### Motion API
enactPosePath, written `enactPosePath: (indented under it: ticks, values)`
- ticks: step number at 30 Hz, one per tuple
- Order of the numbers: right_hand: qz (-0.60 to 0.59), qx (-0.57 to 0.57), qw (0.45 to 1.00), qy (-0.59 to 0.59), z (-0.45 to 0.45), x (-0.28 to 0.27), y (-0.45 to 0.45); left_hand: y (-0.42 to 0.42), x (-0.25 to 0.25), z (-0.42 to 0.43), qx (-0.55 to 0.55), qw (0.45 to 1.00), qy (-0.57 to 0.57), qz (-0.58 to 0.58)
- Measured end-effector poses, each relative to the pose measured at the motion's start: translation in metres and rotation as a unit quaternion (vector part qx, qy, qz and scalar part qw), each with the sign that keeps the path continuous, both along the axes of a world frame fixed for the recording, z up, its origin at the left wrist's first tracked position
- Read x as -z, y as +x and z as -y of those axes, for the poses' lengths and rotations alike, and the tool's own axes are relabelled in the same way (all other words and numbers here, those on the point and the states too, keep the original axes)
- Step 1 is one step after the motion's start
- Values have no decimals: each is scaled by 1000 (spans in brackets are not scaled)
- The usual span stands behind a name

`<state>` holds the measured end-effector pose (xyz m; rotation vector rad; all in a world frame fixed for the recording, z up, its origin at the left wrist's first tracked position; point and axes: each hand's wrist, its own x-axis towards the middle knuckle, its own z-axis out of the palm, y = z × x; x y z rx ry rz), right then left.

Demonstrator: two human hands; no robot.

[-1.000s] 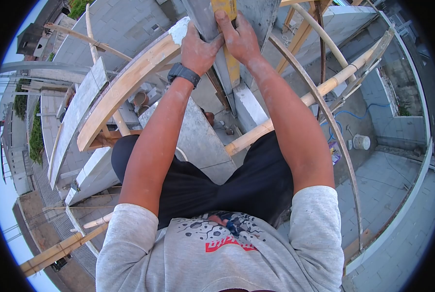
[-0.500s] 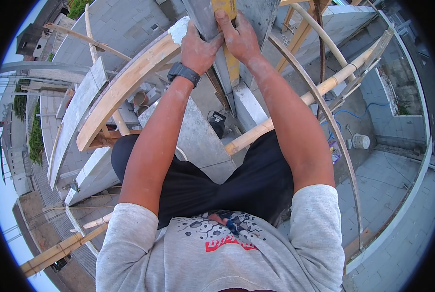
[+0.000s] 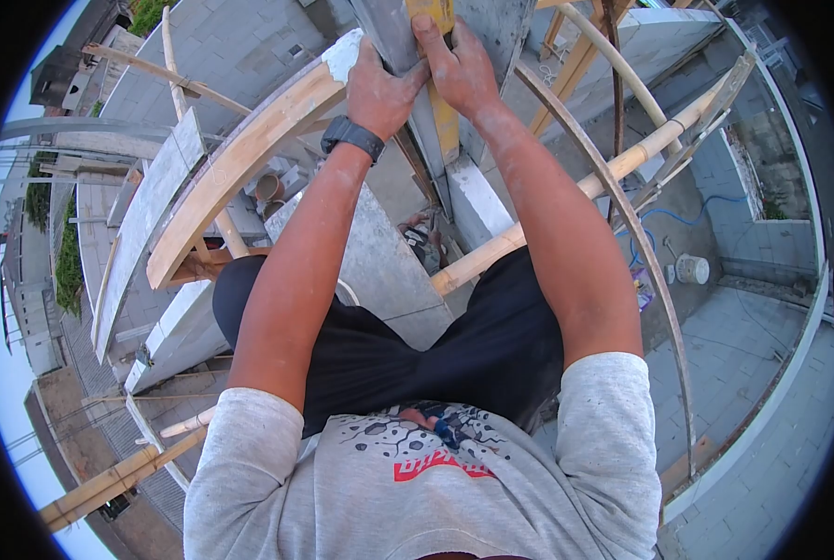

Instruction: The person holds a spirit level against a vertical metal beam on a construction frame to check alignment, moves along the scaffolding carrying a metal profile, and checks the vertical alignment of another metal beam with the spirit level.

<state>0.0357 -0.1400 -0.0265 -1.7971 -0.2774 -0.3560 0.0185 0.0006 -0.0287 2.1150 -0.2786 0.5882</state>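
Both of my hands are raised at the top middle, side by side, with thumbs close together. My left hand (image 3: 379,93), below a dark watch (image 3: 352,140) on the wrist, closes round the edge of a grey upright board (image 3: 385,26). My right hand (image 3: 459,70) presses a yellow level-like bar (image 3: 447,131) against the upright, its fingers bent round it. Some fingertips are hidden behind the board and bar. The pale end of a curved wooden beam (image 3: 249,159) lies just left of my left hand.
A bamboo pole (image 3: 585,191) crosses right of my legs. A grey panel (image 3: 389,252) lies between my knees. Far below, part of another person (image 3: 426,241) shows beside a white block (image 3: 477,201). A white bucket (image 3: 692,270) and blue hose are at lower right.
My hands and the bar have hardly moved. In the gap below, the other person's visible parts have changed position; a dark shape there half a second ago now looks like clothing and arms.
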Motion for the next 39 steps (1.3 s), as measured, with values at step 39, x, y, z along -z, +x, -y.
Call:
enactPosePath:
  ticks: [39]
  values:
    - [5,19,1000,-7,-5,13,6,-4,-1,0,-1,999,0,-33]
